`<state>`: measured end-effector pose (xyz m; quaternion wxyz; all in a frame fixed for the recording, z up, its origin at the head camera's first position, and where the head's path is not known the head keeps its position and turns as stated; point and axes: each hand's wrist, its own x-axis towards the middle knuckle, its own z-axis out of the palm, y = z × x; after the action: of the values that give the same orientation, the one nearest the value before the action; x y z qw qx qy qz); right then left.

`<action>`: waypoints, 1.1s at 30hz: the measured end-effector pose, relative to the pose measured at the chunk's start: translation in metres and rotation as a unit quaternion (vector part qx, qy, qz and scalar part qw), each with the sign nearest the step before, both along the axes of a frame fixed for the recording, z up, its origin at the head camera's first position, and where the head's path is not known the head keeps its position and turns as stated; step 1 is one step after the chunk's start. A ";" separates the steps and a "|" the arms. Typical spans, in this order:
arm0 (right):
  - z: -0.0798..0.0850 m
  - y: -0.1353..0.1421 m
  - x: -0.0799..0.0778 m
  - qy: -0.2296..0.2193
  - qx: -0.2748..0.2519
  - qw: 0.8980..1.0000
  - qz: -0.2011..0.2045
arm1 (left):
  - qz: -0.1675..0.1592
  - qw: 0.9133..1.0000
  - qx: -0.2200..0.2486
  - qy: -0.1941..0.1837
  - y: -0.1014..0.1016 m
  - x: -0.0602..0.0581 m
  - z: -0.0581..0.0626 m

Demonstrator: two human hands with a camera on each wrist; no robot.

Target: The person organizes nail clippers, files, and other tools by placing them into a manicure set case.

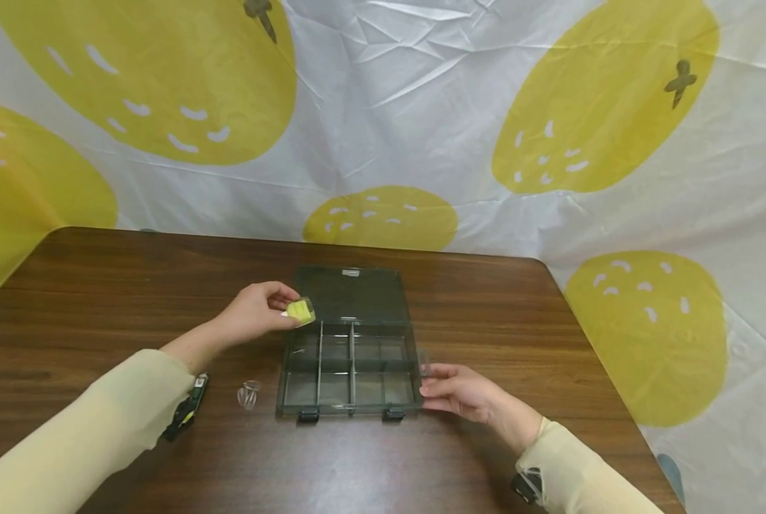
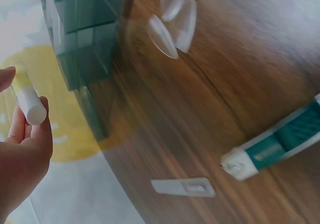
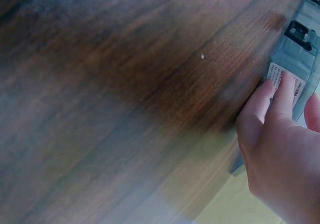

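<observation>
My left hand (image 1: pixel 257 307) holds a small clear case (image 1: pixel 301 311) with yellow inside, pinched between thumb and fingers near the lid's left edge. In the left wrist view a white rounded end (image 2: pixel 32 106) faces the camera from that hand (image 2: pixel 27 144). The dark see-through compartment box (image 1: pixel 336 410) lies on the table, its lid (image 1: pixel 353 293) folded back and its compartments showing no contents. My right hand (image 1: pixel 462 392) rests against the box's right wall. In the right wrist view its extended fingers (image 3: pixel 282 96) touch a white printed label (image 3: pixel 299 86).
Several clear curved pieces (image 1: pixel 248 395) lie left of the box. Farther left is a dark, white-ended tool (image 1: pixel 196 396), partly behind the left sleeve. A small white strip (image 2: pixel 182 186) lies on the table in the left wrist view. A lemon-patterned cloth (image 1: pixel 408 128) hangs behind the table.
</observation>
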<state>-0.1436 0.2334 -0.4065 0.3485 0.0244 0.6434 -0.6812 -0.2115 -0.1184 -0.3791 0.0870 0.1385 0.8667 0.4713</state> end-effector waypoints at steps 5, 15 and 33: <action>0.000 0.000 -0.001 -0.001 -0.001 1.000 0.001 | -0.017 1.000 0.006 -0.008 0.013 -0.002 0.003; -0.001 0.001 -0.002 -0.005 -0.005 1.000 -0.001 | -0.038 0.999 0.014 -0.008 0.037 -0.007 0.002; -0.004 0.002 -0.003 -0.004 0.006 1.000 -0.002 | -0.069 0.997 0.019 -0.005 0.081 -0.004 -0.005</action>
<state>-0.1462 0.2357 -0.4103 0.3496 0.0306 0.6460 -0.6779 -0.2156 -0.0375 -0.3841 0.1208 0.1975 0.8455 0.4812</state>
